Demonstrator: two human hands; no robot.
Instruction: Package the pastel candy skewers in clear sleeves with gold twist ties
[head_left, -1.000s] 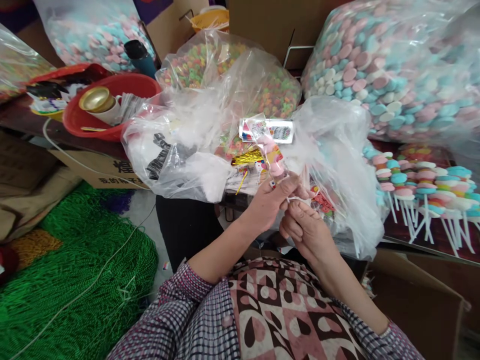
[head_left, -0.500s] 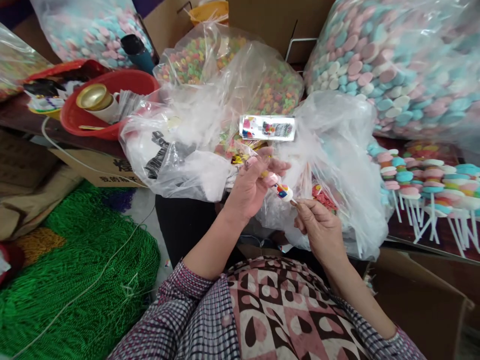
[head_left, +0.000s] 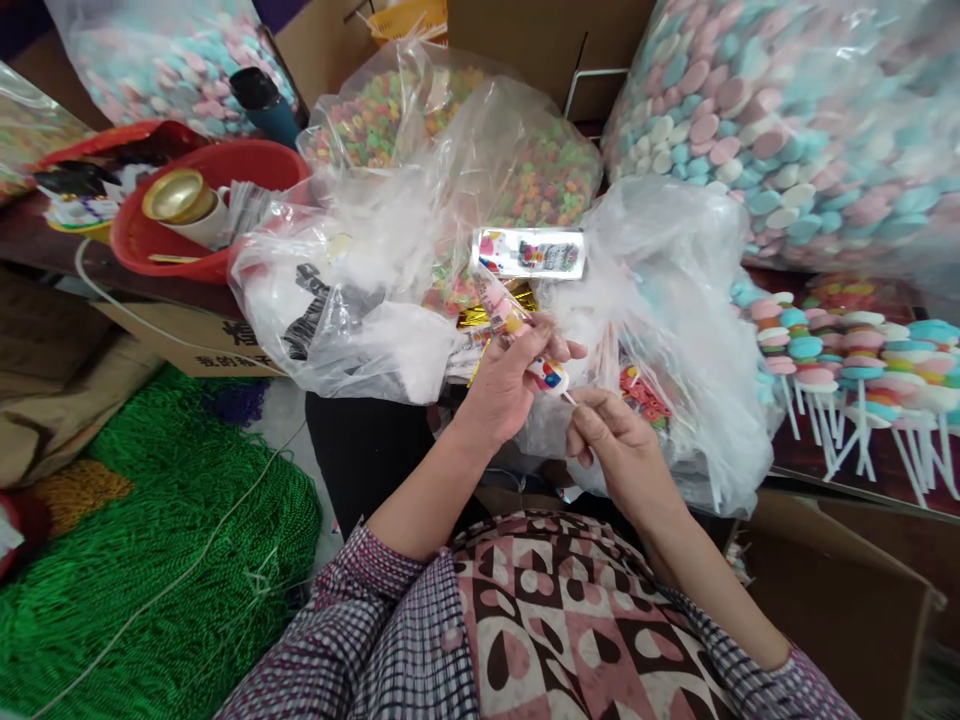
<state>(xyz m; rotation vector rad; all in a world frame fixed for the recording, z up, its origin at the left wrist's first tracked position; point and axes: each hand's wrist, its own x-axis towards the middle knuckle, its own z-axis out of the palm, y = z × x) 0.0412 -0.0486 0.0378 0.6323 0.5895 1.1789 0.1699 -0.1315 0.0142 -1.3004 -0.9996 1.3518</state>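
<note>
While the left hand [head_left: 501, 385] curls half-closed around a pink candy skewer [head_left: 550, 376] in clear printed plastic, on the near side of the shiny white rectangular packet [head_left: 531, 253], the right hand [head_left: 613, 435], forearm angled inward, pinches its slim white stick [head_left: 568, 398]

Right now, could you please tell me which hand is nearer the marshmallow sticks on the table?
Right. The right hand is left of the marshmallow sticks, with the clear bag between. The left hand is farther left, beyond the right one.
</note>
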